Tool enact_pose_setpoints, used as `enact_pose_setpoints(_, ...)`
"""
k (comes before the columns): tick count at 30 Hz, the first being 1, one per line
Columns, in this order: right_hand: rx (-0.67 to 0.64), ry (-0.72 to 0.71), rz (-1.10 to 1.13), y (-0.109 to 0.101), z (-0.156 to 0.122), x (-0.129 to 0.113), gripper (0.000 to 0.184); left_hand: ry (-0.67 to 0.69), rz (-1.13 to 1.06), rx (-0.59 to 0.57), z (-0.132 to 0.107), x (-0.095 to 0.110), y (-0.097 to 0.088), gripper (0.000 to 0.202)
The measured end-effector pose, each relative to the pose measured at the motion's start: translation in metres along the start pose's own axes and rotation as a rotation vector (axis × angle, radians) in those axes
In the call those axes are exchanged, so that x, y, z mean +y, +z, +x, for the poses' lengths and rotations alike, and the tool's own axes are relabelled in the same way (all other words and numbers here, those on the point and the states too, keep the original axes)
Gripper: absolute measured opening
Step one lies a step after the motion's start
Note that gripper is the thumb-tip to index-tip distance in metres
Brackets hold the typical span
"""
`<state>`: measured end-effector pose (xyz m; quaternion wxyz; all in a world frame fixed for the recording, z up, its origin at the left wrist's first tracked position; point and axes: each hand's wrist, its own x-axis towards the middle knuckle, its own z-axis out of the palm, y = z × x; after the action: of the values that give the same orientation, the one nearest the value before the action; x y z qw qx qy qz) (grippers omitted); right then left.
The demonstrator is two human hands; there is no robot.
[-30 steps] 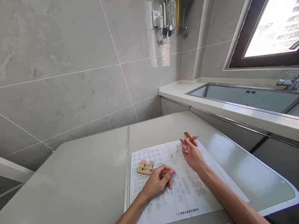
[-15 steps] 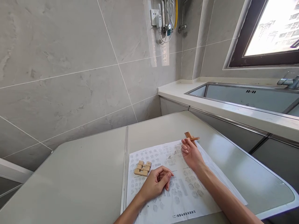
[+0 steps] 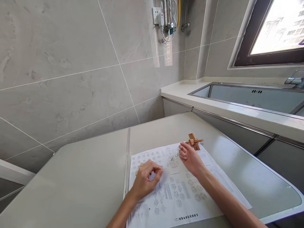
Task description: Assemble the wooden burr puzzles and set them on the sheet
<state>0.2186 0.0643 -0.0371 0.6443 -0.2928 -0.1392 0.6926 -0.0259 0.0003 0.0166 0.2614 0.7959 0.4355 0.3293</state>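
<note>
My left hand (image 3: 146,179) hovers over the left side of a printed sheet, its fingers curled and thumb tip close to the index tip. Behind it, a light wooden block puzzle (image 3: 142,164) is mostly covered, with only small edges showing. Whether the left fingers grip anything is hidden. My right hand (image 3: 189,158) rests above the upper part of the sheet, fingers loosely curled in, nothing visible in them. Just beyond its fingertips lies a reddish-brown wooden interlocking puzzle (image 3: 194,142) of crossed sticks, at the sheet's top edge.
The paper sheet (image 3: 171,202) with printed diagrams lies on a pale folding table (image 3: 90,177) with a seam. Beyond it stand a white counter (image 3: 175,90) with a sink (image 3: 237,95), a tiled wall, a socket with cables (image 3: 156,15) and a window.
My left hand has moved left, over the light block puzzle. My right hand has drawn slightly left and away from the brown puzzle, which now shows more fully.
</note>
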Motion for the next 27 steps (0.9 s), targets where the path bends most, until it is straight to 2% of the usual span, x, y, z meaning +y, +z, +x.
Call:
enact_pose_setpoints(3, -0.041, 0.048, -0.083, 0.008, -0.007, 0.002, 0.037, 0.051, 0.187, 0.078, 0.006, -0.023, -0.018, 0.022)
enact_pose_setpoints(7, -0.082, 0.072, -0.188, 0.014, -0.014, 0.002, 0.037, -0.037, 0.251, 0.132, 0.009, -0.048, -0.034, 0.032)
enact_pose_setpoints(10, -0.111, 0.079, -0.262, 0.014, -0.017, 0.002, 0.036, -0.101, 0.265, 0.116, 0.008, -0.057, -0.038, 0.039)
enact_pose_setpoints(15, -0.16, 0.058, -0.393, 0.017, -0.02, 0.002, 0.037, -0.163, 0.259, 0.088, 0.007, -0.055, -0.031, 0.047)
enact_pose_setpoints(19, -0.215, 0.028, -0.532, 0.02, -0.024, 0.004, 0.038, -0.179, 0.227, 0.091, 0.006, -0.044, -0.016, 0.041)
enact_pose_setpoints(22, -0.271, 0.0, -0.669, 0.022, -0.028, 0.007, 0.036, -0.163, 0.178, 0.049, 0.005, -0.035, -0.007, 0.036)
enact_pose_setpoints(27, -0.393, -0.122, -0.927, 0.026, -0.035, 0.014, 0.025, -0.144, 0.127, 0.008, 0.004, -0.031, -0.008, 0.03)
